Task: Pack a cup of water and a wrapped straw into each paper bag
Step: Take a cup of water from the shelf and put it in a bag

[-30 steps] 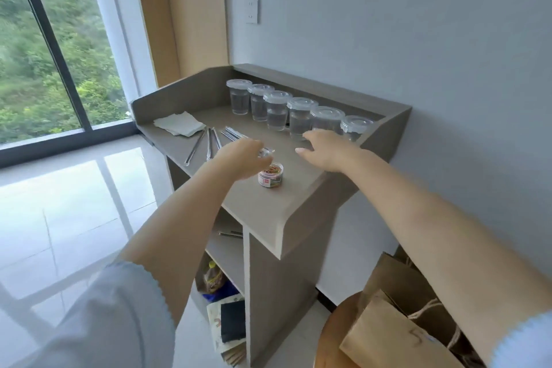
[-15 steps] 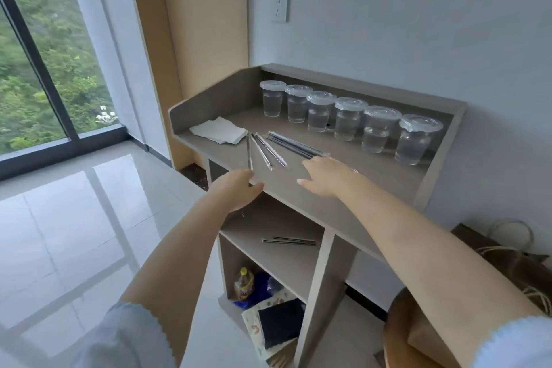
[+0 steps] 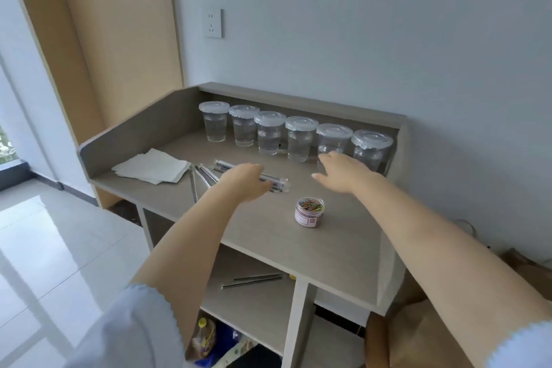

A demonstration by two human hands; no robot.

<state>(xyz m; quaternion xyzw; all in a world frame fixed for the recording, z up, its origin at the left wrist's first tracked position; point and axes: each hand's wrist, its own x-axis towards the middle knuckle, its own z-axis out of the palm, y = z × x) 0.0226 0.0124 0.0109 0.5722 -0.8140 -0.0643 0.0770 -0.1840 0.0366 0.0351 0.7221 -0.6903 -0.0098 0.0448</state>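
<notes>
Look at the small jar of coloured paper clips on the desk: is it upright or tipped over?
Upright. The jar of paper clips stands on its base on the desk, its round mouth facing up and the label band around its side level.

The one camera sits on my head, looking forward and down across my outstretched forearms at the grey counter [image 3: 328, 236] against the wall, close enough that its lower shelf [image 3: 254, 302] shows beneath.
</notes>
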